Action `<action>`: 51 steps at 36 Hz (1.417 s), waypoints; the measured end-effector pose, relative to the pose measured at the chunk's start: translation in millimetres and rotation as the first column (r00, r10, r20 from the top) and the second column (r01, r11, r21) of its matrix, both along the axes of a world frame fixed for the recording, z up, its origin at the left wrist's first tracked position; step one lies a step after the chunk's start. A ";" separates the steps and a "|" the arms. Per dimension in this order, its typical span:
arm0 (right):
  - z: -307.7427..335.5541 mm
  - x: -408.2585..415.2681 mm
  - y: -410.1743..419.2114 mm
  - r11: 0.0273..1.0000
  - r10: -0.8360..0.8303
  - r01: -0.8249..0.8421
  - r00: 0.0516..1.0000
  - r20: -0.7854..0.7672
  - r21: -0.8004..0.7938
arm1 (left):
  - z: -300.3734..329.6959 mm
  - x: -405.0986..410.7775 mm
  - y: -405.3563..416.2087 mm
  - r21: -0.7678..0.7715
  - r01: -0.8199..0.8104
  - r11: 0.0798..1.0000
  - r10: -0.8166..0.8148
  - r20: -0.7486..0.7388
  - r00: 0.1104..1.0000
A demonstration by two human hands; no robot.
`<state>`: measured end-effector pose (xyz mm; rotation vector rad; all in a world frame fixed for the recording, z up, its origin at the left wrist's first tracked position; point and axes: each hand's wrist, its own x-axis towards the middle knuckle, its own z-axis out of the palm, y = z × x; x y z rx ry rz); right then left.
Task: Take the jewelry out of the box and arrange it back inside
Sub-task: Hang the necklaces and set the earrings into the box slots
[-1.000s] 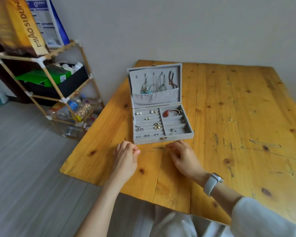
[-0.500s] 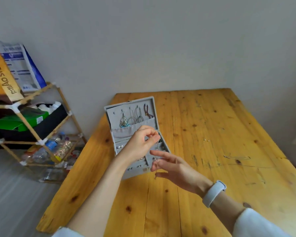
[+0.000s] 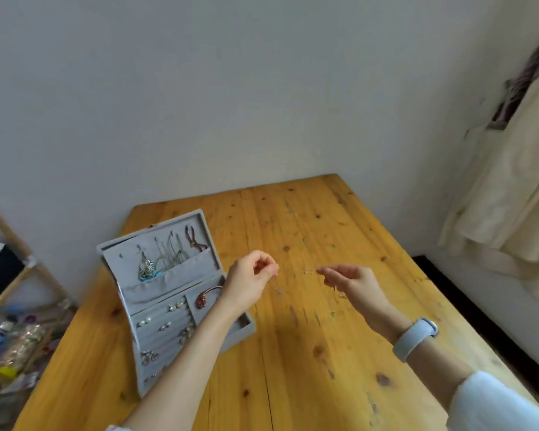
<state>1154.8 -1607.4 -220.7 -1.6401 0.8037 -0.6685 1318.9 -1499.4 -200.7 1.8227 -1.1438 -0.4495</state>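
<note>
A grey jewelry box (image 3: 131, 306) stands open on the left of the wooden table (image 3: 308, 353). Necklaces (image 3: 168, 253) hang in its lid above a pouch. Earrings and a red bracelet (image 3: 203, 298) lie in its tray. My left hand (image 3: 251, 279) is raised to the right of the box and pinches one end of a thin chain (image 3: 277, 287). My right hand (image 3: 352, 283) is raised beside it and pinches the other end, with small beads showing near its fingertips. My left forearm hides the tray's right front part.
A wooden shelf rack (image 3: 16, 306) with bottles and packets stands at the left of the table. Pale fabric (image 3: 511, 194) hangs at the right by the wall. The table's far edge meets the wall.
My hands rose from the table's near edge, took a thin chain at the box and carried it right, spreading apart. The camera tilted up and turned right.
</note>
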 end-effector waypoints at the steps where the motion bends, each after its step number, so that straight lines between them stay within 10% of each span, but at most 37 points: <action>1: 2.2 -3.9 -11.0 0.999 -0.032 0.032 0.999 -0.022 -0.015 | -1.4 -4.3 -10.1 0.000 0.010 1.000 -0.010 -0.011 1.000; 8: -6.1 -16.6 -63.2 1.000 0.025 -0.025 0.997 -0.067 0.002 | 7.5 -35.6 -88.8 -0.082 0.097 0.992 -0.102 -0.056 0.993; 20: -34.8 -15.2 -107.3 0.883 -0.036 -0.167 0.908 0.417 0.439 | 2.8 -47.8 -166.5 -0.110 0.104 0.988 -0.128 -0.236 0.963; 27: -36.6 -24.4 -173.1 0.999 -0.037 0.041 0.994 -0.099 0.035 | -39.5 -34.6 -209.6 0.092 -0.019 0.996 0.019 0.002 1.000; 33: -36.8 -7.5 -249.4 0.915 -0.133 -0.027 0.922 -0.364 -0.402 | -87.0 -17.1 -261.1 0.465 -0.048 0.884 -0.115 0.315 0.942; 51: -85.6 55.6 -353.4 0.876 -0.218 0.002 0.894 -0.392 -0.482 | -135.0 -12.8 -303.1 0.443 -0.211 0.871 -0.105 0.588 0.802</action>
